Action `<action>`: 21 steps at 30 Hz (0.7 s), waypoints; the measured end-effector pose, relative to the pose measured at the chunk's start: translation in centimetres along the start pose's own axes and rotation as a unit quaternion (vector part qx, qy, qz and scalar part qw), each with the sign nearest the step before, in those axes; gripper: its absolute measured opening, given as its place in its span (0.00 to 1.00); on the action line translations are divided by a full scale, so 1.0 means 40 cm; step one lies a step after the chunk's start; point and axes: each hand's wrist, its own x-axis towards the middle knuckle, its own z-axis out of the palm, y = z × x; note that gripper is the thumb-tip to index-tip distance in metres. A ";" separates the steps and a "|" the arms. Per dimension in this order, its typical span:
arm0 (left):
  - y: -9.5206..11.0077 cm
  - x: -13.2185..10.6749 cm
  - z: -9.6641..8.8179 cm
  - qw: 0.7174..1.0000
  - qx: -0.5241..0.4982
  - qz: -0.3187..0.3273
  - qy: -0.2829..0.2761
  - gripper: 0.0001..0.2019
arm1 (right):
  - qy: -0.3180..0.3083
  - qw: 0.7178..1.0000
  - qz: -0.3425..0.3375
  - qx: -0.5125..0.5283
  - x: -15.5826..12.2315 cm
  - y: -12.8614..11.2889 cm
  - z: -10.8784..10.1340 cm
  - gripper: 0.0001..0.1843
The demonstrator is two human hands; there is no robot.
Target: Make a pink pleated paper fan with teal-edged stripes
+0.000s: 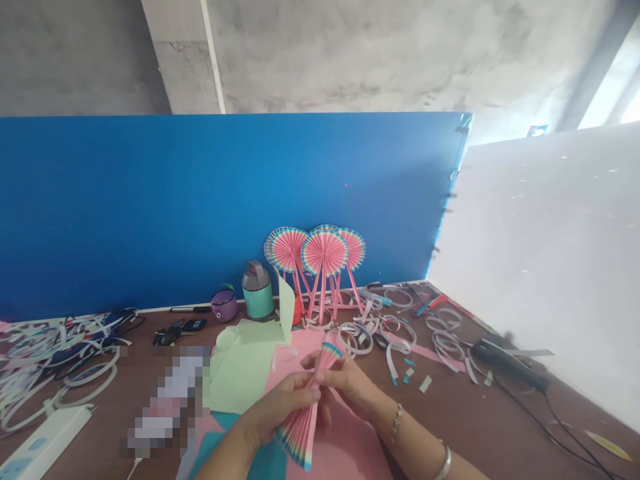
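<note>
Both my hands hold one pleated pink paper fan [301,427] with a blue, cream and teal striped edge. It is pinched at its middle, so the pleats spread at both ends. My left hand [289,403] closes on the near part from the left. My right hand [345,381] grips the middle from the right, fingers partly hidden behind the paper. Beneath the hands lie pink paper [350,443], light green paper [240,373] and teal paper [267,460]. Several finished round pink fans [325,254] on pink sticks lean against the blue panel behind.
A teal and grey lidded container [258,293] and a purple pot [224,305] stand at the back. Curled white strips [400,333] lie right, more strips [30,373] left. A power strip [45,447] sits front left; a black tool with a cord [510,363] lies right.
</note>
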 end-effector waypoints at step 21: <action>-0.064 0.052 -0.006 0.956 0.181 0.109 0.201 0.18 | 0.055 0.997 -0.043 -0.043 0.017 0.000 -0.003 0.17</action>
